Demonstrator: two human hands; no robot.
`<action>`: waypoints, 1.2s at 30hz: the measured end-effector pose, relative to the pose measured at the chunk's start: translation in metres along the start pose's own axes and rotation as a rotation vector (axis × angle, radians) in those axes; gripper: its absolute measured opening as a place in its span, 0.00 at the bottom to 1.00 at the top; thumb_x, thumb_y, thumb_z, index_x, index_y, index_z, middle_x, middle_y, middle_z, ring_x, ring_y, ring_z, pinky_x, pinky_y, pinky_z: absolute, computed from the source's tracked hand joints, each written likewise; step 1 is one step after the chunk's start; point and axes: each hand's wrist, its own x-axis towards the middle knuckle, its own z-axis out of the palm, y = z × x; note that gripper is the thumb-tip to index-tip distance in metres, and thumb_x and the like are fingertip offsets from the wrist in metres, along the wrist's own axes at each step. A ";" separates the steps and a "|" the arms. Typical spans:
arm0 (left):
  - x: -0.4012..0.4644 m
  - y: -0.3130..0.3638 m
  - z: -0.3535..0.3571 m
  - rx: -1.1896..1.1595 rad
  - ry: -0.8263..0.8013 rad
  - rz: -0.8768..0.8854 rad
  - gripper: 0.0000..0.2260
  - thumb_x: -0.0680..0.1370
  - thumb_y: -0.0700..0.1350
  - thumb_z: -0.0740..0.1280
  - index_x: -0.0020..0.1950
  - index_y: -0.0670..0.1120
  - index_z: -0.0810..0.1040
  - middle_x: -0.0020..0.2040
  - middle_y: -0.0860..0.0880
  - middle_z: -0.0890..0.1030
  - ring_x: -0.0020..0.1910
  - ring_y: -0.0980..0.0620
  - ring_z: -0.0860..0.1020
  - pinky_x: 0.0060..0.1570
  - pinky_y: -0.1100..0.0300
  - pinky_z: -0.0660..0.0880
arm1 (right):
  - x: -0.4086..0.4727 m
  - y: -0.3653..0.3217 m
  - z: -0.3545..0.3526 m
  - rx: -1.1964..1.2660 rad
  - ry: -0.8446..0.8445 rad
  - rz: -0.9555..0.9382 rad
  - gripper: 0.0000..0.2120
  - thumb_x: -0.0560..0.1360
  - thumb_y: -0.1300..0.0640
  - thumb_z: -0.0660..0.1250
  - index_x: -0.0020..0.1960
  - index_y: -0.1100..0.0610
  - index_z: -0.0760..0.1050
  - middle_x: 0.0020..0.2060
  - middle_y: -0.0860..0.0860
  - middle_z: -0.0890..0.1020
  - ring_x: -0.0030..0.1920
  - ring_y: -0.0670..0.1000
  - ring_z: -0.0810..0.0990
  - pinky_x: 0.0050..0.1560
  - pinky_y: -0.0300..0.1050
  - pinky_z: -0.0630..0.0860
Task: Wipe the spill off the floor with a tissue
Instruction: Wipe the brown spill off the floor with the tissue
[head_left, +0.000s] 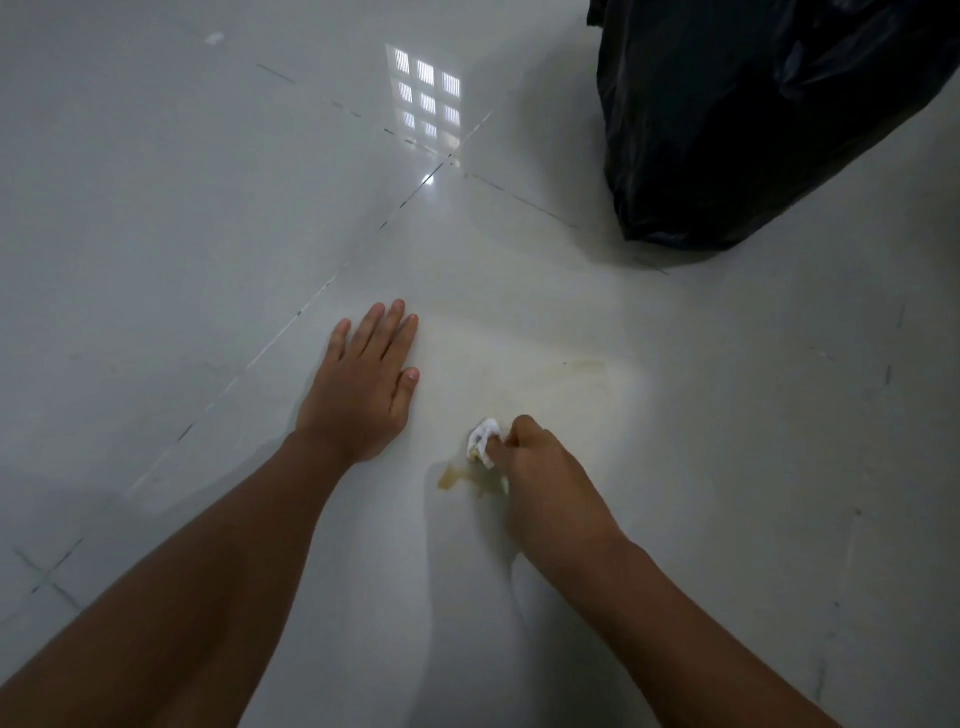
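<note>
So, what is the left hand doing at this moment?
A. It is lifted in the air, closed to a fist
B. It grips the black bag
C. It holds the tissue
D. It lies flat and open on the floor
D: the left hand lies palm down on the floor with fingers spread, while the right hand holds the tissue at the yellowish spill.

On the floor (182, 218), the left hand (358, 384) lies flat, left of the spill (457, 478); the right hand (550, 483) presses the tissue (483, 441) at its far edge. A bag (753, 119) stands far right.
</note>
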 end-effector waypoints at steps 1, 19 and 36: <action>-0.001 0.001 0.000 -0.004 0.000 -0.001 0.27 0.81 0.52 0.50 0.78 0.42 0.62 0.79 0.43 0.62 0.78 0.43 0.60 0.75 0.40 0.57 | 0.003 0.004 -0.002 -0.025 -0.032 0.010 0.17 0.76 0.62 0.64 0.64 0.53 0.74 0.49 0.52 0.70 0.51 0.54 0.74 0.48 0.46 0.75; -0.007 0.000 -0.002 -0.018 -0.037 -0.037 0.27 0.80 0.52 0.51 0.78 0.43 0.62 0.79 0.44 0.62 0.78 0.44 0.59 0.75 0.40 0.57 | 0.028 -0.027 0.028 0.209 0.166 0.089 0.09 0.71 0.60 0.73 0.51 0.55 0.79 0.48 0.53 0.76 0.46 0.54 0.75 0.43 0.45 0.74; -0.006 -0.002 0.001 -0.029 0.032 -0.033 0.27 0.80 0.51 0.52 0.77 0.44 0.64 0.78 0.44 0.64 0.78 0.44 0.62 0.75 0.42 0.57 | 0.067 0.085 -0.024 0.241 0.574 0.519 0.07 0.76 0.60 0.69 0.46 0.64 0.83 0.39 0.56 0.78 0.41 0.54 0.79 0.36 0.30 0.62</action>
